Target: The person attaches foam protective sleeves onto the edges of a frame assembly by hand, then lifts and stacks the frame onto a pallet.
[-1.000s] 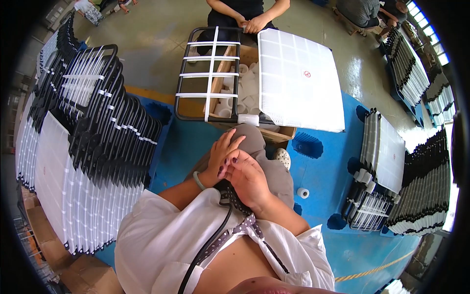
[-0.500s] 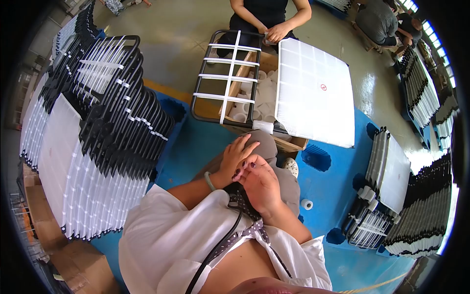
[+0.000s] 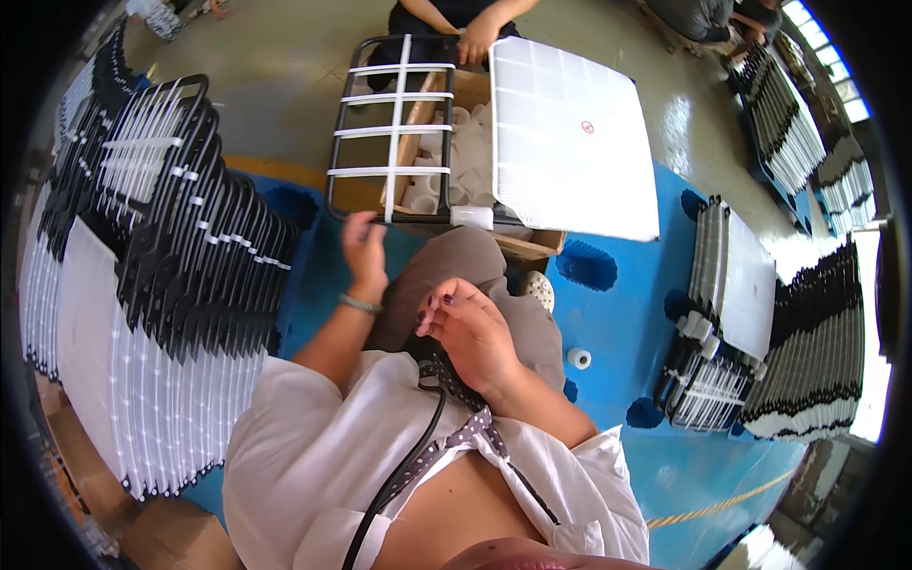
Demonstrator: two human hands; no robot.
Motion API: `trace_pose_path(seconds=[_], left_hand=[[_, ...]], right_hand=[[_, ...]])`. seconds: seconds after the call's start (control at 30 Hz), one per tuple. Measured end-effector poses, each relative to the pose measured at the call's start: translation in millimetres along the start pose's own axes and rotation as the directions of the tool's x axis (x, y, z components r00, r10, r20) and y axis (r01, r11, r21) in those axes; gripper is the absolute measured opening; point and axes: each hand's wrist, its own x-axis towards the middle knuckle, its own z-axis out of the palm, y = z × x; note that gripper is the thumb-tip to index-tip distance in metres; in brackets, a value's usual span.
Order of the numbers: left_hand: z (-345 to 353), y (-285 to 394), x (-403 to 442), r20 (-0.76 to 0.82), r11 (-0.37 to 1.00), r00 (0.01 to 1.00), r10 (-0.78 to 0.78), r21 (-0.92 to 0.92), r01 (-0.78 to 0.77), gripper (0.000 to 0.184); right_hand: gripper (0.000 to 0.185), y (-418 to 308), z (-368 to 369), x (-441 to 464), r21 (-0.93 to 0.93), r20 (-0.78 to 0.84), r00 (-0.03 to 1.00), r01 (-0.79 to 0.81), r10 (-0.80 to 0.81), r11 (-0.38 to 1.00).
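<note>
My left hand [image 3: 365,255], with a bracelet at the wrist, is raised just below the near left corner of a black tube frame [image 3: 332,190] crossed by white straps. Its fingers look apart, though blurred, and nothing shows in them. Over my lap, my right hand [image 3: 465,328] has its fingertips pinched together; whatever they hold, if anything, is too small to make out. Beside the strapped frame lies a white panel [image 3: 575,142], with a white sleeve [image 3: 472,218] at the near edge between them. Both rest over a wooden box [image 3: 532,245] holding white tubular pieces [image 3: 470,157].
Stacked black frames with white straps [image 3: 204,228] stand at my left, above cardboard boxes [image 3: 180,532]. More stacked frames [image 3: 807,351] are at the right. A white roll [image 3: 579,358] lies on the blue platform [image 3: 608,380]. Across the box, a co-worker's hand [image 3: 478,40] touches the panel's far edge.
My left hand has parted from my right and moved left toward the strapped frame. My right hand stays over my lap. The whole view has shifted, and the co-worker's hands have moved.
</note>
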Motion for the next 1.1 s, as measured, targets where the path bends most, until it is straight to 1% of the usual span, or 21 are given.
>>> trace_pose_path(seconds=[0.03, 0.07, 0.1, 0.13, 0.17, 0.27, 0.3, 0.4, 0.43, 0.47, 0.53, 0.57, 0.67, 0.7, 0.8, 0.83, 0.9, 1.0, 1.1], left_hand=[[-18.7, -34.5, 27.7, -0.214, 0.994, 0.976, 0.030, 0.105, -0.007, 0.027], [-35.8, -59.7, 50.4, -0.415, 0.978, 0.906, 0.083, 0.208, 0.006, 0.027], [-47.7, -67.8, 64.2, -0.445, 0.969, 0.892, 0.078, 0.243, 0.037, 0.028], [-48.2, -61.3, 68.8, -0.476, 0.958, 0.876, 0.077, 0.278, 0.066, 0.030], [-50.6, -55.2, 69.1, -0.471, 0.880, 0.874, 0.116, 0.456, 0.130, 0.039], [-46.8, -51.7, 93.6, -0.568, 0.823, 0.813, 0.127, 0.519, 0.233, 0.051], [-53.2, -58.2, 110.2, -0.513, 0.772, 0.853, 0.092, 0.578, 0.264, 0.060], [-69.8, -90.3, 160.0, -0.349, 0.913, 0.937, 0.017, 0.388, 0.127, 0.059], [-70.4, -82.8, 169.6, -0.241, 0.908, 0.970, -0.006, 0.405, 0.106, 0.057], [-70.2, -79.2, 171.0, -0.170, 0.894, 0.962, -0.212, 0.365, 0.262, 0.051], [-61.8, -67.5, 169.5, -0.083, 0.860, 0.947, -0.311, 0.399, 0.317, 0.046], [-57.4, -63.1, 166.8, -0.031, 0.854, 0.950, -0.311, 0.430, 0.294, 0.042], [-57.0, -60.3, 165.7, 0.019, 0.863, 0.903, -0.430, 0.302, 0.405, 0.038], [-55.9, -64.3, 164.3, 0.008, 0.886, 0.919, -0.394, 0.271, 0.377, 0.033], [-58.0, -70.0, 164.0, 0.009, 0.872, 0.928, -0.372, 0.348, 0.346, 0.030], [-55.3, -67.5, 162.0, -0.013, 0.867, 0.931, -0.364, 0.361, 0.344, 0.029], [-57.8, -72.5, 162.7, -0.003, 0.869, 0.933, -0.360, 0.362, 0.337, 0.029], [-57.5, -76.2, 161.1, -0.009, 0.876, 0.944, -0.329, 0.369, 0.309, 0.029], [-62.4, -83.0, 165.3, 0.006, 0.891, 0.957, -0.291, 0.366, 0.268, 0.029]], right_hand=[[0.007, 0.4, 0.4, 0.2, -0.009, -0.010, 1.000, 0.003, -0.003, 1.000], [0.007, 0.3, 0.6, -0.9, -0.007, -0.016, 1.000, 0.003, -0.003, 1.000], [0.006, -0.6, 1.2, -1.1, -0.006, -0.017, 1.000, 0.000, 0.000, 1.000], [0.006, -2.3, 1.9, -0.8, -0.005, -0.015, 1.000, -0.005, 0.005, 1.000], [0.006, -4.5, 3.3, -1.2, 0.002, -0.020, 1.000, 0.003, -0.003, 1.000], [0.006, -7.6, 0.3, 0.6, 0.019, -0.059, 0.997, 0.050, -0.049, 0.999], [0.006, -10.0, 0.5, 1.1, 0.034, -0.072, 0.996, 0.061, -0.059, 0.998], [0.009, -13.6, -3.7, 5.2, 0.007, -0.065, 0.997, 0.036, -0.035, 0.999], [0.009, -13.6, -3.1, 6.5, 0.017, -0.069, 0.997, 0.025, -0.024, 1.000], [0.009, -14.9, -1.7, 8.3, 0.016, -0.066, 0.998, 0.016, -0.015, 1.000], [0.009, -17.4, 1.1, 10.6, 0.019, -0.063, 0.998, -0.001, 0.002, 1.000], [0.009, -18.2, -0.5, 12.1, 0.022, -0.040, 0.999, -0.007, 0.008, 1.000], [0.007, -21.9, 0.6, 15.4, 0.053, -0.034, 0.999, 0.013, -0.011, 0.999], [0.007, -23.0, -1.2, 16.1, 0.051, -0.029, 1.000, 0.009, -0.007, 0.999], [0.009, -26.9, -0.6, 13.9, 0.004, -0.025, 1.000, 0.013, -0.013, 1.000], [0.009, -27.5, -0.5, 12.9, -0.009, -0.022, 1.000, 0.020, -0.020, 1.000], [0.010, -26.5, 0.0, 8.9, -0.025, -0.019, 0.999, 0.031, -0.031, 0.999], [0.006, -28.4, 0.6, 3.9, 0.030, -0.020, 1.000, 0.022, -0.021, 0.999], [0.006, -29.9, -1.0, 0.3, 0.023, -0.024, 0.999, 0.047, -0.047, 0.999]])
